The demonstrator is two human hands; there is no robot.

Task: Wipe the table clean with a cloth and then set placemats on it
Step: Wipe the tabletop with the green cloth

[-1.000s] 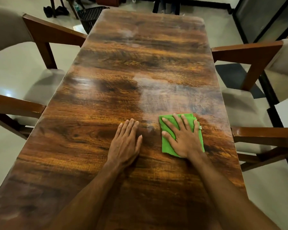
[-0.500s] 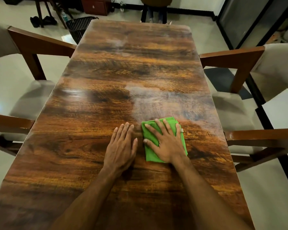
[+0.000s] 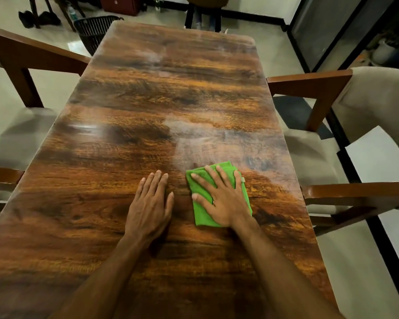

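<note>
cloth (image 3: 200, 217): folded, flat under right hand (image 3: 226, 203)'s straight, spread fingers (image 3: 213, 178), pressed not gripped | left hand (image 3: 149, 208): fingers released, flat on tabletop (image 3: 171, 88) beside right thumb | handling: likely soft, light, prone to bunching; press palm-flat, pinch a folded edge to lift

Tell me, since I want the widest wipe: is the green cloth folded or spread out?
Folded. The green cloth is a compact rectangle with layered edges at its far corner, under the flat right hand.
</note>
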